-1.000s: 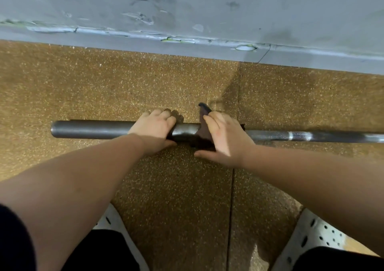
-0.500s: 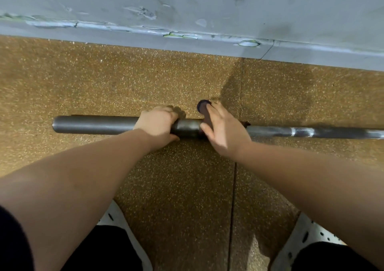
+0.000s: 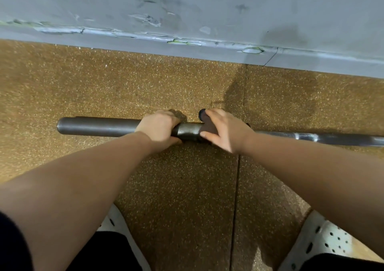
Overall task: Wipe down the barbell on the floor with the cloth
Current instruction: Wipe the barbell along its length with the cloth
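A grey steel barbell (image 3: 97, 125) lies across the speckled brown floor, its thick sleeve on the left and its thin shaft running off the right edge. My left hand (image 3: 159, 127) is wrapped around the inner end of the sleeve. A dark cloth (image 3: 207, 125) is pressed around the bar where sleeve and shaft meet, and my right hand (image 3: 225, 130) grips it there. Most of the cloth is hidden under my fingers; only a dark edge shows.
A scuffed grey wall (image 3: 187, 10) with a chipped skirting board runs along the far side, close behind the bar. A floor tile seam (image 3: 235, 198) runs toward me. My white perforated shoes (image 3: 324, 241) stand at the bottom corners.
The loose cloth below the bar is now gathered under my right hand, which has rolled over the top of the bar. My left hand keeps its hold on the sleeve.
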